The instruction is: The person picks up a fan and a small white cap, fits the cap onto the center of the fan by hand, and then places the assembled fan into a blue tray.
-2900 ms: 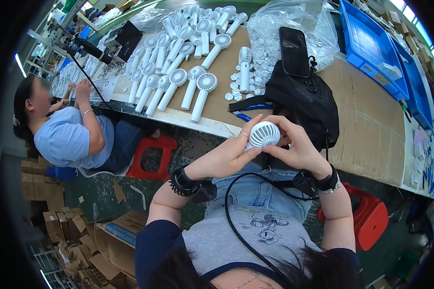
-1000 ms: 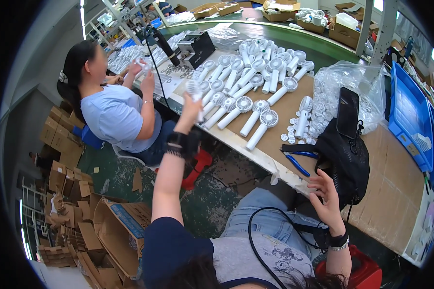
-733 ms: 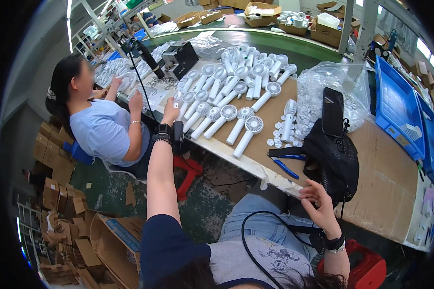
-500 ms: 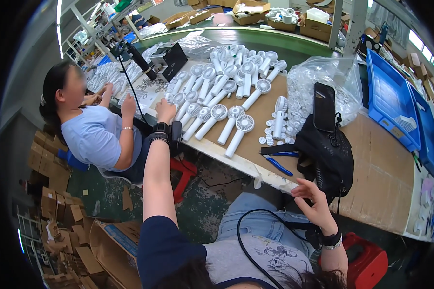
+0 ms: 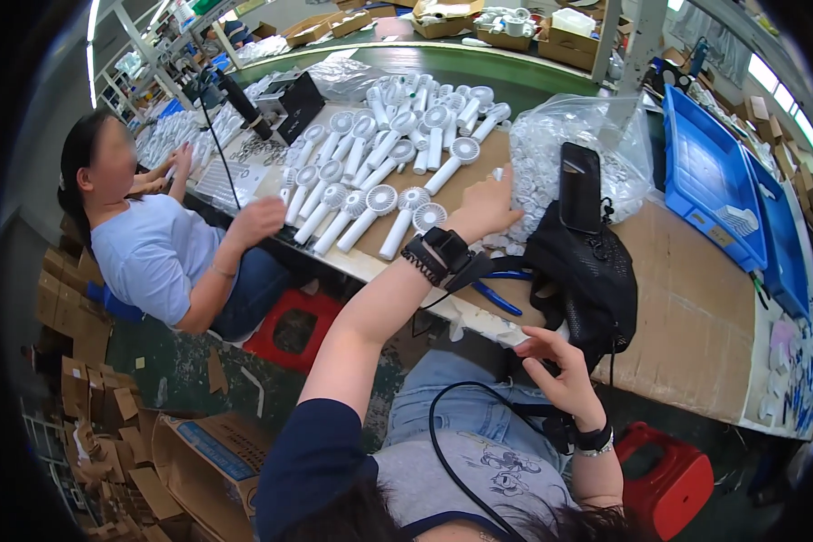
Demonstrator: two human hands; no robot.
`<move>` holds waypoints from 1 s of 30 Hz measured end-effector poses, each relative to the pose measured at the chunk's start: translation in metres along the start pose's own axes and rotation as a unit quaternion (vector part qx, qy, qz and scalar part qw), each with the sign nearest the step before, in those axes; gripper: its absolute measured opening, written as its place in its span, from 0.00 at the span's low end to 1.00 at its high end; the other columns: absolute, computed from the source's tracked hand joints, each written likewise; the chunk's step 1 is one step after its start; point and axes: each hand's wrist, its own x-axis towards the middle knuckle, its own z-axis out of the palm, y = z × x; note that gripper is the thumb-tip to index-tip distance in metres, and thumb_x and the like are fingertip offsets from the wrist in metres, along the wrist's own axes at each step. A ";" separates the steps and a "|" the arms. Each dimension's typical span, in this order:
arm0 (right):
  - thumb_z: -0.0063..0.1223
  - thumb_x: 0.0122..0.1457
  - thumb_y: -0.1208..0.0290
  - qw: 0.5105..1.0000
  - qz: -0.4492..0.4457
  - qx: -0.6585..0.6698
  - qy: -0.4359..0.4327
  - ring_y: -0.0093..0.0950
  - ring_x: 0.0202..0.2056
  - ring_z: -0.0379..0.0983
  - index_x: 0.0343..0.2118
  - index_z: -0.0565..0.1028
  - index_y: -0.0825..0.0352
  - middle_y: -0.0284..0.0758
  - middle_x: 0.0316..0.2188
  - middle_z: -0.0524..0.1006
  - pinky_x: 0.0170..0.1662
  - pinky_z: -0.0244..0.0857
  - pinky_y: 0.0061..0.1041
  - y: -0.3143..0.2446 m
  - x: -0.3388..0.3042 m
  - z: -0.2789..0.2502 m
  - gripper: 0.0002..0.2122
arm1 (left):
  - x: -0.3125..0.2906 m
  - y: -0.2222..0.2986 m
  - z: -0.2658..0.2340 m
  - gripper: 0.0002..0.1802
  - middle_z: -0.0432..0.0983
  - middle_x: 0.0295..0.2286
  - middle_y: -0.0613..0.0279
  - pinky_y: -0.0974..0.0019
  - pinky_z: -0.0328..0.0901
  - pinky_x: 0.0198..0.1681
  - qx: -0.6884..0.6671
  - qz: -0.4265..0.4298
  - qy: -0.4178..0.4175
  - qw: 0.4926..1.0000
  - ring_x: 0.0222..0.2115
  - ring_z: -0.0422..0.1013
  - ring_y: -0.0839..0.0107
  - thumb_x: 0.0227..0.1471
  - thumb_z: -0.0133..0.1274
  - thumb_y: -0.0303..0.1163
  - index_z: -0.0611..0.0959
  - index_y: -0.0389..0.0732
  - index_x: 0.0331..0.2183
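While the left hand (image 5: 484,206) is by white discs (image 5: 531,200) — grip hard to tell — the right hand (image 5: 560,372) hangs open.

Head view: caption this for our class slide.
Left hand stretched between white handheld fans and a clear plastic bag, right hand near table edge.

We wear a grey top (image 5: 461,470) with a navy short left sleeve (image 5: 321,461) and a dark cartoon print (image 5: 508,470), light-blue jeans (image 5: 438,388), black wristbands (image 5: 593,439), a coiled black bracelet (image 5: 419,264), a silvery bracelet (image 5: 596,451) and a looping black cable (image 5: 432,417).
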 end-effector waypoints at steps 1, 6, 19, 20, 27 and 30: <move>0.46 0.50 0.82 1.000 -0.001 -0.004 0.003 0.22 0.36 0.70 0.46 0.65 0.69 0.34 0.32 0.74 0.42 0.62 0.20 0.001 -0.004 -0.003 0.18 | 0.005 -0.003 0.005 0.42 0.69 0.36 0.39 0.57 0.64 0.37 -0.002 0.004 0.003 1.000 0.37 0.68 0.51 0.39 0.55 0.42 0.55 0.35 0.51; 0.46 0.51 0.82 0.998 0.023 0.038 0.041 0.22 0.36 0.70 0.46 0.65 0.69 0.34 0.32 0.74 0.42 0.62 0.20 0.013 -0.025 -0.018 0.17 | 0.014 -0.027 0.023 0.46 0.68 0.37 0.38 0.56 0.64 0.36 -0.107 -0.047 -0.054 0.992 0.36 0.68 0.50 0.39 0.55 0.41 0.49 0.34 0.53; 0.45 0.51 0.81 0.998 0.011 0.054 0.041 0.21 0.36 0.70 0.45 0.66 0.70 0.33 0.31 0.74 0.42 0.62 0.19 0.017 -0.030 -0.015 0.16 | -0.032 -0.042 -0.020 0.37 0.68 0.31 0.56 0.67 0.67 0.32 -0.600 -0.102 -0.084 0.789 0.28 0.68 0.72 0.49 0.44 0.24 0.42 0.41 0.54; 0.45 0.52 0.81 0.997 0.012 0.055 0.046 0.21 0.36 0.70 0.45 0.66 0.70 0.33 0.30 0.74 0.42 0.62 0.19 0.017 -0.030 -0.015 0.16 | -0.037 -0.040 -0.025 0.36 0.67 0.31 0.57 0.68 0.67 0.30 -0.626 -0.099 -0.098 0.768 0.27 0.68 0.73 0.49 0.43 0.23 0.43 0.41 0.54; 0.50 0.47 0.83 0.991 -0.076 -0.014 0.109 0.22 0.33 0.70 0.45 0.66 0.69 0.35 0.35 0.70 0.40 0.63 0.19 0.006 -0.003 -0.006 0.19 | -0.098 0.002 -0.041 0.35 0.65 0.33 0.56 0.69 0.66 0.30 -0.658 0.012 -0.128 0.742 0.25 0.67 0.74 0.50 0.41 0.21 0.42 0.43 0.54; 0.53 0.43 0.84 0.970 -0.155 -0.089 0.167 0.23 0.32 0.70 0.44 0.67 0.68 0.37 0.36 0.68 0.37 0.64 0.19 -0.013 0.016 -0.001 0.21 | -0.123 0.027 -0.047 0.36 0.65 0.36 0.55 0.70 0.66 0.31 -0.673 0.055 -0.137 0.724 0.27 0.67 0.74 0.50 0.40 0.20 0.41 0.44 0.55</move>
